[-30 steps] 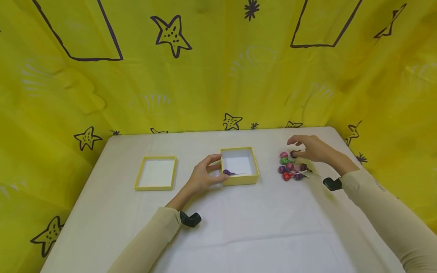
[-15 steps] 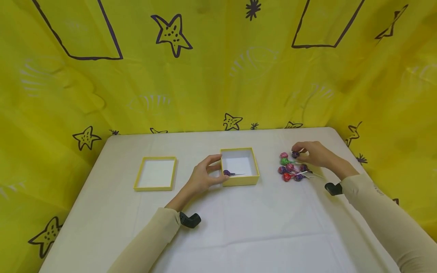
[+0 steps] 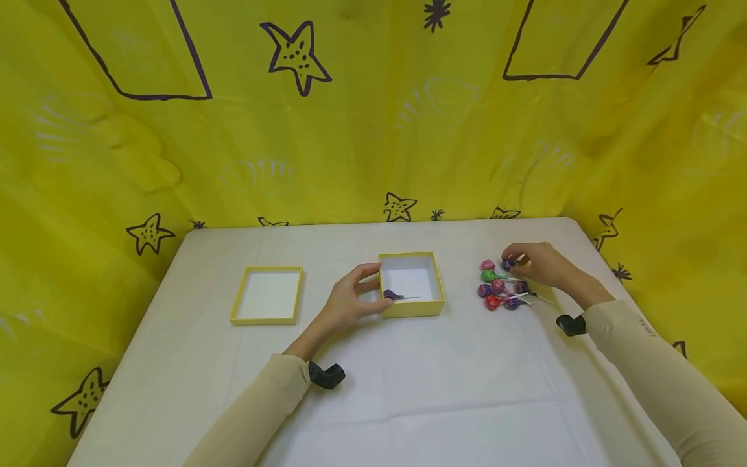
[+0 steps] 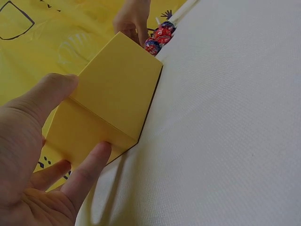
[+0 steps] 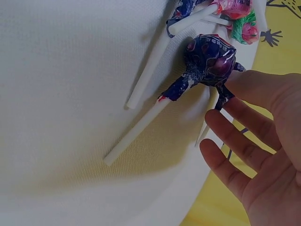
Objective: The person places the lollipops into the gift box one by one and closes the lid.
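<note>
My left hand (image 3: 345,301) holds the left end of a yellow box (image 3: 413,309) with a white inside. In the left wrist view the thumb lies at the box's top corner and fingertips touch its side wall. A purple-wrapped lollipop (image 3: 391,295) lies in the box along the front wall. To the right, my right hand (image 3: 539,264) pinches another dark purple lollipop (image 5: 209,59) by its wrapped head. Its white stick points away from the palm in the right wrist view; the index finger is partly hidden behind the wrapper.
Several wrapped lollipops, among them a green one (image 3: 489,276) and a red one (image 3: 493,303), lie in a loose pile beside the right hand. A shallow yellow lid (image 3: 267,321) with a white inside lies left on the white table (image 3: 420,376). A yellow curtain (image 3: 350,143) hangs behind.
My right hand has come down slightly and its fingers have closed on the dark purple lollipop at the back of the pile. The left hand and the box have stayed put.
</note>
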Tool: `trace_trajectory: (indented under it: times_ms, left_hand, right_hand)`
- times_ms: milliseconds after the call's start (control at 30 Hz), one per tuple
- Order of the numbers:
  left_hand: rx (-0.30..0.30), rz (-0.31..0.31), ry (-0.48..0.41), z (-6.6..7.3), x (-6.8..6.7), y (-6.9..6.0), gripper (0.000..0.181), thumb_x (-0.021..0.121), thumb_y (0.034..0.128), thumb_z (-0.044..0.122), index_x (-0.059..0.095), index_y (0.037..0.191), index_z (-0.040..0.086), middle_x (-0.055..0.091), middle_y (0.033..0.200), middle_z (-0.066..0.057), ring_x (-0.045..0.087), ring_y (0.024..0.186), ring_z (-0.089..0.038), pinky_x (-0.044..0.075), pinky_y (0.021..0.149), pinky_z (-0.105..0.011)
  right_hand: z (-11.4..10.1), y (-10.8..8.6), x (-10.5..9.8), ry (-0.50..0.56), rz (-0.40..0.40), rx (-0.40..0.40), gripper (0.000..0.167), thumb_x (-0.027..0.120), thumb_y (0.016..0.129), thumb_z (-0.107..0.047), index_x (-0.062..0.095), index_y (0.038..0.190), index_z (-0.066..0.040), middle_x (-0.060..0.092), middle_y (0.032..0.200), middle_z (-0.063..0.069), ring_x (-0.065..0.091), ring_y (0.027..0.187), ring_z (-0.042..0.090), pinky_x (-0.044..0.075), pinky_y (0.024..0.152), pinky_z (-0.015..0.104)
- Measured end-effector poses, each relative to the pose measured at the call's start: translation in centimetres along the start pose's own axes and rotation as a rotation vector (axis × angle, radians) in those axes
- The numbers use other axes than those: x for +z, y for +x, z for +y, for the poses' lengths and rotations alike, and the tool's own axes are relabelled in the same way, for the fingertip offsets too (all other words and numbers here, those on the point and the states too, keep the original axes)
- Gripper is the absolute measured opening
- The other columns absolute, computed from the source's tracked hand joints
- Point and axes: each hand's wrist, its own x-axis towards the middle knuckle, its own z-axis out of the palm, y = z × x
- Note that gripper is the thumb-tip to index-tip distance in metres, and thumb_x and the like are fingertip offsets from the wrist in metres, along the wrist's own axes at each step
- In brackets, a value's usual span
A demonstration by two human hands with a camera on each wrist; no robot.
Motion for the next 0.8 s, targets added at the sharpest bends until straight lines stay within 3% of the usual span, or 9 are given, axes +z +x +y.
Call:
trace_trajectory:
  times_ms: [800]
  left_hand:
    - [-0.01, 0.001, 0.018, 0.03, 0.02, 0.04, 0.081, 0.088, 0.0829, 0.014, 0.046, 0.152, 0.01, 0.046, 0.157, -0.008, 0.058, 0.132, -0.027, 0.048, 0.109, -0.043]
  right_hand:
    - [0.07, 0.14, -0.07, -0.012, 0.001, -0.015, 0.029, 0.071, 0.092, 0.0, 0.068, 0.121, -0.002, 0.071, 0.111, 0.018, 0.066, 0.098, 0.036, 0.058, 0.089, 0.055]
